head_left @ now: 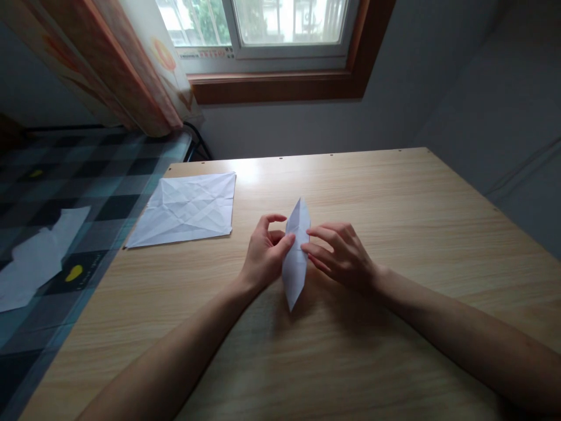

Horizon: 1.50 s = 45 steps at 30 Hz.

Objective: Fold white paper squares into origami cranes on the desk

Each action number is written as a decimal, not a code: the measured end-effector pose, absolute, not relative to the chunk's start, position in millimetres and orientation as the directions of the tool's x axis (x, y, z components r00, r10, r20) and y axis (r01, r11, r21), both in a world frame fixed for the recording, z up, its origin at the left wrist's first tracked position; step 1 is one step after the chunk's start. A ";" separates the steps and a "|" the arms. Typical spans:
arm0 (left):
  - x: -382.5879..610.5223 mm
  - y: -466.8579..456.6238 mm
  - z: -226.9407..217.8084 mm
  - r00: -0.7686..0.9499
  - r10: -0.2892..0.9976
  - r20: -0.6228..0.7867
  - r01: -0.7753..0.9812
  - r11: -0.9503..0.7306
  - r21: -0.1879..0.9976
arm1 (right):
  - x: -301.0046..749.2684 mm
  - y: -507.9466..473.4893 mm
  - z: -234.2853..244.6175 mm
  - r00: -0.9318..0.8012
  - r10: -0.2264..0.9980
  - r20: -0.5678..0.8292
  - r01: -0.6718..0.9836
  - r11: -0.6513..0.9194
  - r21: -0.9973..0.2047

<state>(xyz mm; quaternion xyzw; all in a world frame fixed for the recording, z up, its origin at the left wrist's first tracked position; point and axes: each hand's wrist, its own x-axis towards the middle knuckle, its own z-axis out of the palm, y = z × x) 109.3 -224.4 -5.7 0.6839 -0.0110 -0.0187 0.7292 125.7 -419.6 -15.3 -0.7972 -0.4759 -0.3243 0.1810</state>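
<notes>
While my left hand (pixel 266 250) pinches folded paper (pixel 297 270), my right hand (pixel 342 252) touches it opposite, grip unclear from here.

Folded paper (pixel 298 257) partly hides the left fingers (pixel 272 218).

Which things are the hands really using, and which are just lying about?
In use:
folded white paper
left hand, holding it
right hand, touching its edge
wood-grain tabletop

Seemingly just lying about:
creased white paper on tabletop
white paper pieces on checked cloth

Paper (pixel 296 270) between the hands (pixel 266 252)
</notes>
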 end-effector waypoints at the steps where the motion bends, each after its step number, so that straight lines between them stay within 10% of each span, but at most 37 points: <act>1: 108.3 -224.4 -6.1 0.998 -0.057 0.013 -0.014 -0.017 1.000 | 125.5 -419.9 -14.2 0.303 0.664 0.683 0.876 -0.477 0.075; 6: 107.0 -219.2 -9.4 0.943 -0.243 0.226 -0.330 -0.612 0.719 | 129.5 -421.4 -14.0 0.230 0.772 0.593 0.904 -0.395 0.162; 10: 108.8 -210.8 -9.9 0.841 -0.442 0.313 -0.539 -0.738 0.406 | 131.1 -423.0 -17.7 0.287 0.797 0.531 0.918 -0.387 0.083; 20: 112.1 -196.1 1.4 0.762 -0.616 0.201 -0.638 -0.659 0.400 | 125.4 -422.4 -19.4 0.500 0.757 0.422 0.865 -0.466 -0.188; 29: 115.5 -202.4 -7.6 0.833 -0.495 0.246 -0.547 -0.676 0.494 | 124.7 -417.5 -21.2 0.740 0.566 0.362 0.671 -0.591 -0.448; 45: 107.4 -212.0 -4.4 0.898 -0.364 0.248 -0.429 -0.852 0.301 | 124.0 -413.8 -22.0 0.821 0.479 0.309 0.569 -0.720 -0.396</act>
